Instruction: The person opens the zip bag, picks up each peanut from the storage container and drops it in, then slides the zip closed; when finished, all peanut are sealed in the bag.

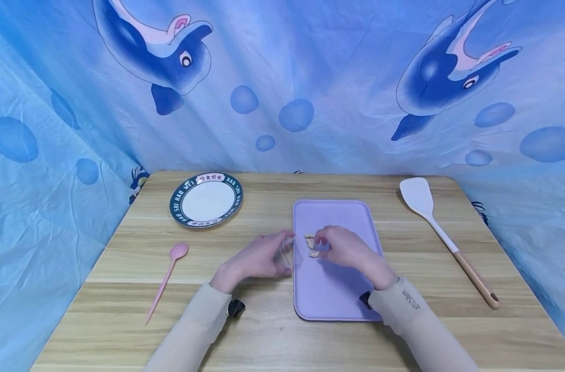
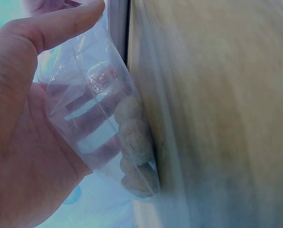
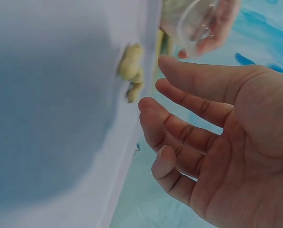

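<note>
My left hand (image 1: 262,257) holds a clear plastic cup (image 2: 72,107) beside the left edge of the purple tray (image 1: 331,305). Inside the cup, several brown, rounded pieces that look like peanuts in their shells (image 2: 135,142) lie along the side nearest the table. A few similar peanuts (image 3: 131,61) rest on the tray near that same edge. Over them is my right hand (image 1: 347,249). Its fingers are loosely bent, and in the right wrist view a gap shows between thumb and fingertips with nothing in it.
A white plate with a dark green rim (image 1: 174,206) sits at the back left. Nearer on the left lies a pink spoon (image 1: 179,251). To the tray's right is a white spatula (image 1: 417,195) with a wooden handle. A blue dolphin-print curtain (image 1: 338,103) surrounds the wooden table (image 1: 259,330).
</note>
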A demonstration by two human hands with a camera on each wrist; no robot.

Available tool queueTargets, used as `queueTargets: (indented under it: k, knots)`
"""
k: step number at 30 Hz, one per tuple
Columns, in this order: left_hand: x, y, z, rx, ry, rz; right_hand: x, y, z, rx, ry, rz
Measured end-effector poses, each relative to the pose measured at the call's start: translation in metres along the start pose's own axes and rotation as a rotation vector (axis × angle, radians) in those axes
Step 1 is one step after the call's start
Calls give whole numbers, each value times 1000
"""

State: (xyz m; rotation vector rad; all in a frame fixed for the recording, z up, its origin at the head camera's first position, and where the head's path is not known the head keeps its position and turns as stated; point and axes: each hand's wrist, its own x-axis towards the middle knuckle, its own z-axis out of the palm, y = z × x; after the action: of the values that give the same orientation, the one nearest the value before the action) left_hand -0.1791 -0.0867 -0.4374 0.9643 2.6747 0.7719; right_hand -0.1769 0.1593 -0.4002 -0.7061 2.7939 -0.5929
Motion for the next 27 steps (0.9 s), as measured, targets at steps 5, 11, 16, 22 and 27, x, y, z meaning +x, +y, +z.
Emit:
queueTargets:
  k: [5,11,16,22,27]
  knots:
    - [1,0,0,-2,-2,-2,2,3,3,-7,-28,1]
    - [1,0,-1,-1,0,-1,4,6,9,-8,-39,-36]
    - [0,0,-1,-3,0,1,6,6,13,-14,-39,-44]
    - [0,-1,0,-6,-2,1,6,5,18,-37,-14,-48]
    - [0,-1,0,-13,-1,-13,6,5,21,-57,15,-72]
